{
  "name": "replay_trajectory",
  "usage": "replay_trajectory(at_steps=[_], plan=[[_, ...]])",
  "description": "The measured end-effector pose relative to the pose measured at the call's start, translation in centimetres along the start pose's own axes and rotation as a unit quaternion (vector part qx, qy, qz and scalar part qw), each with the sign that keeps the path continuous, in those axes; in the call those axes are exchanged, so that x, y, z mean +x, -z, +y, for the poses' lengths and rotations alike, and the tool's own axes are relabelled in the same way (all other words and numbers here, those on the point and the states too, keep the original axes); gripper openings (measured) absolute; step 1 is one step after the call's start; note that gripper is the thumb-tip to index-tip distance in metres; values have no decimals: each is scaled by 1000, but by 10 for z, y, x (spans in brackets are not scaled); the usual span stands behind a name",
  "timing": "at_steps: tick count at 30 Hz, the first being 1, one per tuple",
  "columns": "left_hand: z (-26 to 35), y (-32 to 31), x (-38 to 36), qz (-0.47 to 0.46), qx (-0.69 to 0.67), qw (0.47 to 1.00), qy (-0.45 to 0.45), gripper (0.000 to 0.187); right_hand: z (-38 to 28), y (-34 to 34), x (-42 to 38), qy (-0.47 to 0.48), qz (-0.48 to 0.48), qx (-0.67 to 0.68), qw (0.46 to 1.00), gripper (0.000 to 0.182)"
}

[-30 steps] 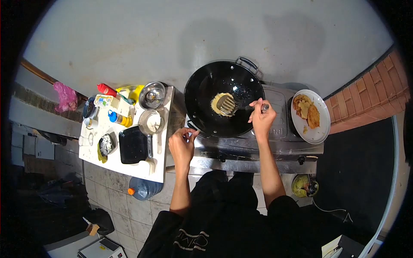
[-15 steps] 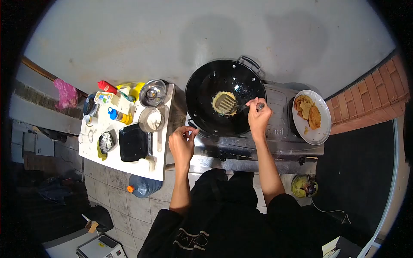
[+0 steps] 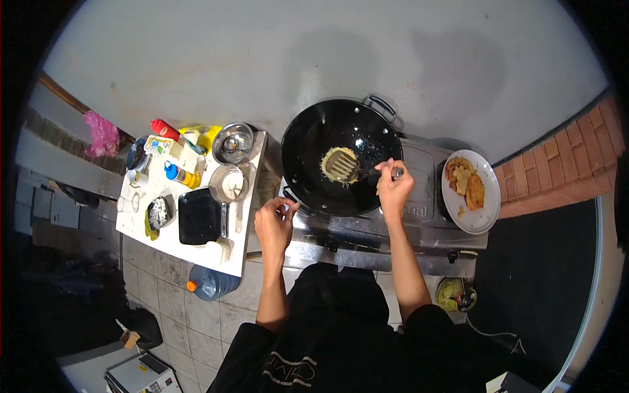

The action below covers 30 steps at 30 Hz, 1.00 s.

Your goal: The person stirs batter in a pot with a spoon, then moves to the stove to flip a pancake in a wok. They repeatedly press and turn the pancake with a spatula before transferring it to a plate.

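Seen from above by a head-worn camera, a person in dark clothing stands at a metal gas stove (image 3: 419, 216) set against a pale wall. The right hand (image 3: 392, 188) is closed around the handle of a slotted metal spatula (image 3: 342, 164), whose blade lies flat on a round, pale yellow patty (image 3: 333, 162) frying in the middle of a large black wok (image 3: 341, 154). The wok sits on the stove's left burner, with one loop handle at the far right rim and another at the near left rim. The left hand (image 3: 273, 223) is at that near left handle, fingers curled in with the fingertips on or right at it; whether they truly clasp it cannot be told from here. To the right of the wok, on the stove's other side, a white plate (image 3: 485, 209) holds a few browned, already fried patties (image 3: 466, 181). To the left of the stove stands a small white worktop (image 3: 226, 259), crowded with things: a steel bowl (image 3: 233, 142) at its far edge, a second bowl with pale batter (image 3: 230, 183) just nearer, a black rectangular tray (image 3: 200, 219) in front of that, a small dark dish (image 3: 159, 213) with something crumpled inside, a bottle with a blue cap (image 3: 180, 175), a red sauce bottle (image 3: 164, 129), and some yellow packaging (image 3: 200, 136). Below the worktop, on the tiled floor, lies a large water bottle with an orange cap (image 3: 211, 284). A pink plastic bag (image 3: 103, 133) hangs at the far left.
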<state>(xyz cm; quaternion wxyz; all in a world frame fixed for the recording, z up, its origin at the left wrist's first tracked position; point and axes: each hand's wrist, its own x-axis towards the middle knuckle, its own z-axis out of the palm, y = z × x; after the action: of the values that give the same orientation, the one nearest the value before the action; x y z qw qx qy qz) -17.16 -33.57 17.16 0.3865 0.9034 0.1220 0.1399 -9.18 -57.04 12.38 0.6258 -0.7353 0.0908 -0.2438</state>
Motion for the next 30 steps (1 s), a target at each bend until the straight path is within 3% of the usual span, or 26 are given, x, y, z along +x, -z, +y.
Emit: replay_trajectory(at_steps=[1, 8, 10, 12, 16, 20, 30], plan=[[0, 0, -3, -1, 0, 1000, -2, 16, -10, 2, -3, -49, -11, 53, 997, 28], [6, -4, -10, 25, 22, 999, 28, 18, -16, 7, 9, -10, 0, 163, 987, 26], [6, -6, -9, 24, 47, 998, 25, 18, -12, 12, 15, -48, -19, 150, 987, 25], [9, -8, -11, 31, 44, 998, 35, 18, 5, 12, 18, 34, -17, 63, 997, 25], [14, -13, -12, 57, 49, 997, 36, 18, 11, 16, 22, 28, -66, 11, 997, 23], [15, -15, -11, 49, 46, 995, 72, 19, 15, 14, 25, 104, -69, 17, 992, 23], [14, -14, -15, 78, 37, 995, 56, 21, 14, 14, 27, 69, -92, 43, 992, 27]])
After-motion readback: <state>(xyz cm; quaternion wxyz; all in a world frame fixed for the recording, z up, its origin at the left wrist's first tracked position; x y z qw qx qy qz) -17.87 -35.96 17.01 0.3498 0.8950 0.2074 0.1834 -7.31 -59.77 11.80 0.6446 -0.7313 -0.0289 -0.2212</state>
